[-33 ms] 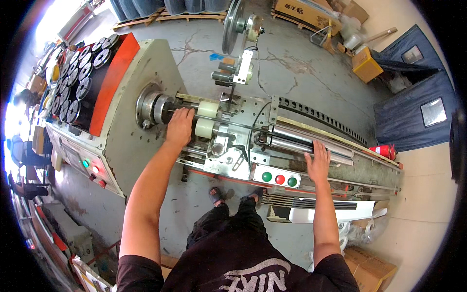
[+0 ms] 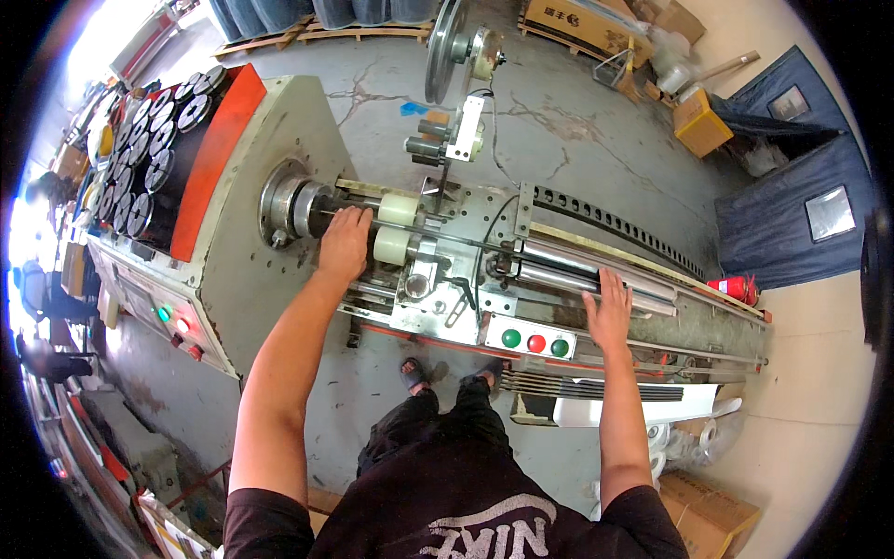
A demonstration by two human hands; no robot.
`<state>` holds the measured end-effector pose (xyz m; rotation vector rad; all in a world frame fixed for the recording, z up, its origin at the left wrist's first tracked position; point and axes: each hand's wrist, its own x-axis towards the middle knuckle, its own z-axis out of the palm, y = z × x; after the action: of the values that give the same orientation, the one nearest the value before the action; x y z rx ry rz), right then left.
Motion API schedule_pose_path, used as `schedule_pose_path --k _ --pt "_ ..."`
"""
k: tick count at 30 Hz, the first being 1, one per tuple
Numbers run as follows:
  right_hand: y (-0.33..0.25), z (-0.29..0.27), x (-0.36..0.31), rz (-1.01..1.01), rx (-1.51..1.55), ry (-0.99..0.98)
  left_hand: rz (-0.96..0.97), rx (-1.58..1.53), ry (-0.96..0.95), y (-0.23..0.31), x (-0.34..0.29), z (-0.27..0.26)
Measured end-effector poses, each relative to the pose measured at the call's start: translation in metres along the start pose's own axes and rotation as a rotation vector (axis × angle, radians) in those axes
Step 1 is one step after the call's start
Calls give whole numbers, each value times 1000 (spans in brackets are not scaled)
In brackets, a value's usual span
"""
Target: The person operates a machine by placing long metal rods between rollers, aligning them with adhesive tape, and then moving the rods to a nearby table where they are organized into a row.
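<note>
My left hand is closed over a long thin dark rod close to its left end, beside the round metal chuck. Its fingertips hide part of the rod. To the right of that hand, the rod passes over a pair of cream-white rollers and the metal carriage, then on above the steel rollers. My right hand lies over the steel rollers with its fingers stretched out and slightly apart.
A button panel with green and red buttons faces me. Several dark rods lie in a white tray below. Black cylinders are stacked on the machine housing. A wheel on a stand rises behind; a red extinguisher is at right.
</note>
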<state>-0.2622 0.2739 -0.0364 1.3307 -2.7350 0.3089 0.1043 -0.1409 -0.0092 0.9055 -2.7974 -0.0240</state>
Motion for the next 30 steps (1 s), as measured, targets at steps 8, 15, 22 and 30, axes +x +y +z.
schedule_pose_path --k 8,15,22,30 --pt "-14 0 3 19 4 -3 -4 56 -119 -2 10 8" --pt "-29 -2 2 33 2 -22 38 92 -88 -4 13 19" --pt "-38 0 2 38 11 -19 59 96 -153 0 18 23" --pt "-59 -1 5 46 14 -29 112 23 -83 -8 18 28"
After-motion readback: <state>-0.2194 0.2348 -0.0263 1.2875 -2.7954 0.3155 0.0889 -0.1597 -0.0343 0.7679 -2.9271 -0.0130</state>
